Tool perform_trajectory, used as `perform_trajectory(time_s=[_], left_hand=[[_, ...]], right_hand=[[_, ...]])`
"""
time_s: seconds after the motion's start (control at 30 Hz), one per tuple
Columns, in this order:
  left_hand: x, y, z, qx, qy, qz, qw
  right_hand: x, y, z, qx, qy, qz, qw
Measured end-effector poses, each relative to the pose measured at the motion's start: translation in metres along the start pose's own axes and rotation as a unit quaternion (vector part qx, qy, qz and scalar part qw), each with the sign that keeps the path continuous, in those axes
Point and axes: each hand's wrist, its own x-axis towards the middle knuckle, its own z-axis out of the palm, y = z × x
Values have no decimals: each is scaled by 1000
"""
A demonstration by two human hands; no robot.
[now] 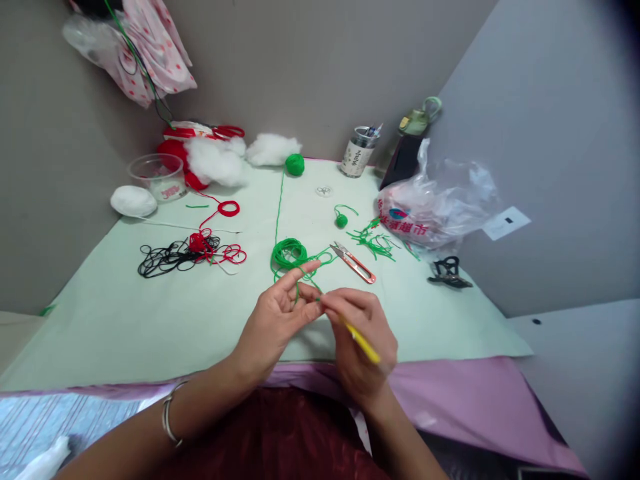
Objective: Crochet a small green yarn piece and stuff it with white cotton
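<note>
L hand [274, 319]: mine, part-curled, thumb meeting fingertips in a light pinch, index stuck out w/ yarn over it
Yarn strand [314, 283]: green, thin, prob v light, soft & limp; best fed over L index so it doesn't go slack
Green work [319, 300]: tiny bit btwn my 2 hands' fingertips, above table [150, 327] near its front edge; mostly hidden, can't tell shape; prob soft, squashes easily, loops could slip, so pinch close to the loop, no hard tugging
R hand [363, 330]: closed pen-style round yellow handle, tips right up to L fingertips
Yellow handle [364, 343]: slim, prob light, stiff & a bit smooth; hold well fwd for control; front tip hidden

Black yarn [167, 259]: loose tangle, far L
Red yarn [200, 242]: small bunch, touching the black
Green coil [279, 259]: just beyond L hand, loose rounds, prob snags if yanked
Green ball [295, 165]: far back, line running down to coil
Small green ball [341, 221]: w/ short tail, nr scraps
Snips [357, 265]: orange, R of coil
Green scraps [375, 247]: messy pile, next to plastic bag [445, 200]
</note>
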Motion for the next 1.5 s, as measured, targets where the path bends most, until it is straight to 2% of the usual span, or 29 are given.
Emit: perform_trajectory(time_s=[0.07, 0.1, 0.17, 0.23, 0.3, 0.43, 0.67, 0.8, 0.9, 1.07, 1.17, 1.23, 1.3, 1.4, 1.5], left_hand=[[1, 1, -1, -42, -16, -55, 997], [1, 3, -2, -64, -25, -85, 994], [2, 7, -4, -94, -40, -118, 988], [3, 9, -6, -89, -38, -101, 990], [3, 8, -6, -57, -31, -64, 996], [0, 2, -4, 6, -40, -14, 999], [-2, 4, -9, 68, -21, 6, 997], [-1, 6, -9, 83, -10, 12, 996], [-2, 5, -11, 112, -2, 21, 994], [-6, 4, -9, 201, 40, 64, 977], [-8, 4, -3, 226, 69, 95, 967], [-9, 3, 0, 216, 81, 103, 968], [-7, 2, 0, 156, 68, 72, 983], [-2, 3, -6, 10, 7, -42, 999], [2, 8, -12, -45, -21, -89, 995]], right_hand=[[-1, 2, -1, -41, -8, -41, 998], [0, 2, -2, -30, 0, -30, 999], [3, 2, -3, 48, 38, 46, 997], [8, 1, -4, 154, 74, 135, 976], [10, 1, -3, 220, 67, 183, 956], [9, 3, -1, 221, 11, 204, 954], [13, 5, -3, 304, 40, 248, 919], [13, 3, -6, 284, 24, 236, 929], [11, -1, -9, 224, 14, 201, 953], [7, -7, -10, 86, -9, 54, 995], [0, -4, -5, 9, -26, -46, 999], [-6, 1, -2, -51, -30, -87, 994], [-11, 6, 1, -97, -19, -110, 989], [-11, 7, 1, -88, -14, -91, 992], [-1, 0, -2, 50, 33, 38, 997]])
